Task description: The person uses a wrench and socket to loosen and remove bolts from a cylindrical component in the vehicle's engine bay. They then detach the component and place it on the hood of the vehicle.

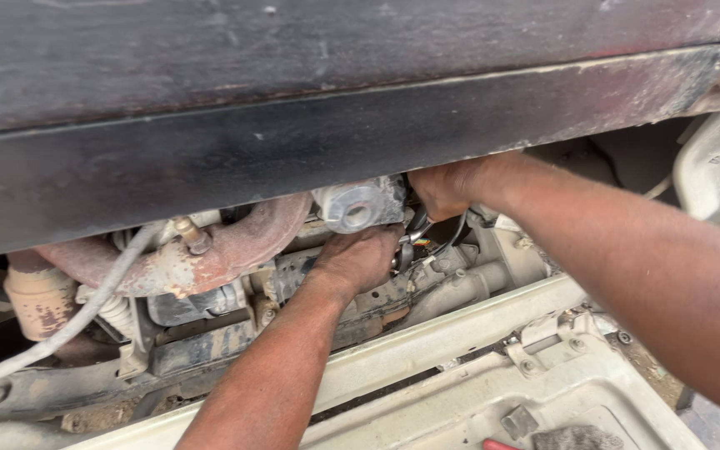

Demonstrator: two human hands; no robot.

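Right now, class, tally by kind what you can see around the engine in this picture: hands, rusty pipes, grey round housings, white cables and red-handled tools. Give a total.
Bare hands: 2, the left hand and the right hand
Rusty curved metal pipe: 1
Grey round metal housing: 1
White cable: 1
Red-handled tool, only its tip showing: 1
Total: 6

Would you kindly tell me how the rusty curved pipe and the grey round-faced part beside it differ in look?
The rusty curved pipe is reddish-brown and corroded; the grey round-faced part is pale grey and cleaner. The pipe is long and bends across the engine bay; the grey part is short and stubby. The left hand is just below the grey part, away from the pipe. Both sit under the dark panel.
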